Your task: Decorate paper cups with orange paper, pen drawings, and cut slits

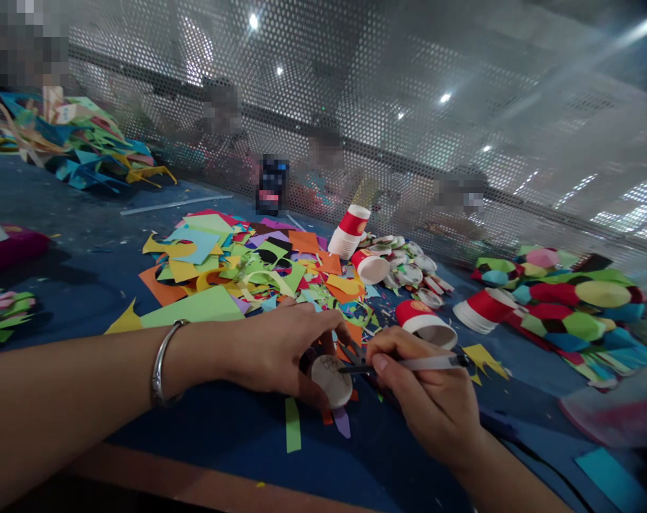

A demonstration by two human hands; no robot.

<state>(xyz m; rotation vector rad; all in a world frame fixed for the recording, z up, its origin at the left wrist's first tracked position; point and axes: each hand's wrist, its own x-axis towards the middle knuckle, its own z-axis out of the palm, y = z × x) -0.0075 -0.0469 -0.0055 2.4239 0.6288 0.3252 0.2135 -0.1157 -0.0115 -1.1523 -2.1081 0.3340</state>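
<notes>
At lower centre, the left hand holds a round white paper piece; should it turn, the right hand's clasped black-grey pen may slip.

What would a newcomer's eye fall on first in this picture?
Probably the heap of bright paper scraps, in the middle. Just in front, the right hand holds a pen at a white disc in the left hand. Right of the heap are red and white cups.
</notes>
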